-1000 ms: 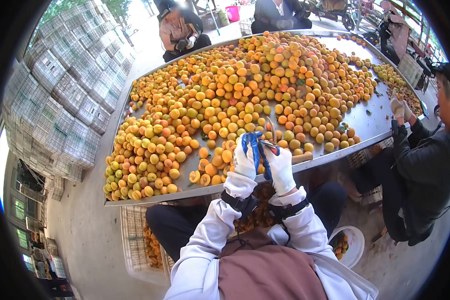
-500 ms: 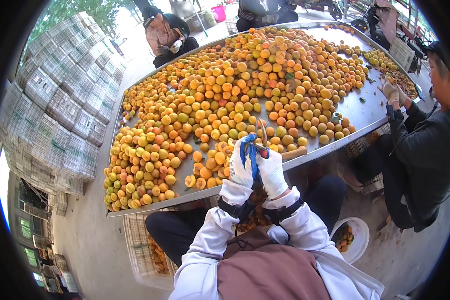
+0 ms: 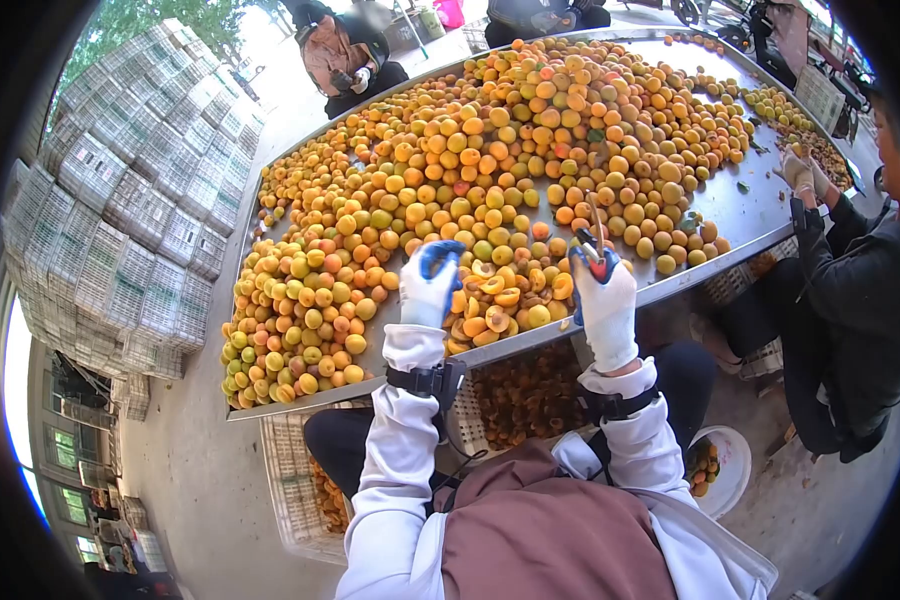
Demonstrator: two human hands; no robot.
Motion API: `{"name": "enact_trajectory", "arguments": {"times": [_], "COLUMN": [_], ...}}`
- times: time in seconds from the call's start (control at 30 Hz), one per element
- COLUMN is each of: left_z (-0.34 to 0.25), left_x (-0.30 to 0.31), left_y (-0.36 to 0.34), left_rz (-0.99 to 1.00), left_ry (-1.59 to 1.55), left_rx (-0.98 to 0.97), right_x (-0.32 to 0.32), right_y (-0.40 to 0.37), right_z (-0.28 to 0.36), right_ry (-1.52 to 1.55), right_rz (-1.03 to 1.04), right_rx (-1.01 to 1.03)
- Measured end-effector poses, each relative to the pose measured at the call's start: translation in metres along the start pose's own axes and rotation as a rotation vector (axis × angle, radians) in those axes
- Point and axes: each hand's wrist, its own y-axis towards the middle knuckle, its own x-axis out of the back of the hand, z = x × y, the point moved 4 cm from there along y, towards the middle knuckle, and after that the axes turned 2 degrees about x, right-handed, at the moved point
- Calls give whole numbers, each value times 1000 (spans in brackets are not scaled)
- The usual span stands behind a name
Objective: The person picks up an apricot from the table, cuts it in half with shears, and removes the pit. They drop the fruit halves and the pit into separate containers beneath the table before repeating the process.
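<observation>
My left hand [image 3: 430, 285], in a white glove with blue-coated fingers, is over the metal table's near side. Its fingers are loosely bent and apart, and nothing shows between them. My right hand [image 3: 607, 305], gloved the same way, is closed around a hand tool [image 3: 596, 262] with a dark and red handle and a thin, curved upper part. Between the hands lies a heap of cut apricot halves [image 3: 492, 312] by the table's front edge. Whole apricots [image 3: 310, 320] are piled to the left and beyond my hands.
The metal table [image 3: 690, 275] has a raised rim. Below it are a crate of dark scraps [image 3: 465, 415], another crate [image 3: 285, 490] and a white bucket [image 3: 735, 480]. Stacked crates [image 3: 120, 210] stand left. A co-worker [image 3: 850, 300] sits right; others sit across.
My hands were together at the tool and have moved apart, the left one leftward and the right one rightward with the tool. The cut halves between them are now more exposed.
</observation>
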Motion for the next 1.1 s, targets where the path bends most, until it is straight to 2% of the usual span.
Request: {"name": "enact_trajectory", "arguments": {"times": [0.07,0.17,0.23,0.3,0.47,0.5,0.57,0.7,0.77,0.87,1.0,1.1], "left_z": [-9,-13,6,12,-9,-14,-11,-13,-18,-24,-44,-49], "left_x": [-9,-30,-35,-39,-14,-7,3,7,9,22,76,146], "left_y": [-3,-9,-3,0,4,2,-3,-24,-34,-37,-44,-60], "left_rz": [117,301,341,417,311,348,363,422,316,292,207,-11], "left_ry": [530,957,1013,1151,1050,1008,928,990,872,874,801,670], "left_rx": [-287,-170,-195,-234,-250,-166,-180,-177,-293,-279,-210,-119], "right_x": [4,9,12,17,30,33,37,40,38,38,45,45], "right_y": [1,-1,-1,-3,-5,-7,-8,-12,-12,-13,-10,-14], "right_z": [1,-1,-4,-4,6,10,10,17,19,17,15,19], "right_ry": [-8,-20,-116,-117,12,46,20,3,-37,-23,-43,-50], "right_rz": [-19,2,-40,-46,-16,-4,-5,-3,3,3,-55,-51], "right_rx": [27,-64,121,155,40,-16,-19,-57,-8,-9,-37,-105]}}
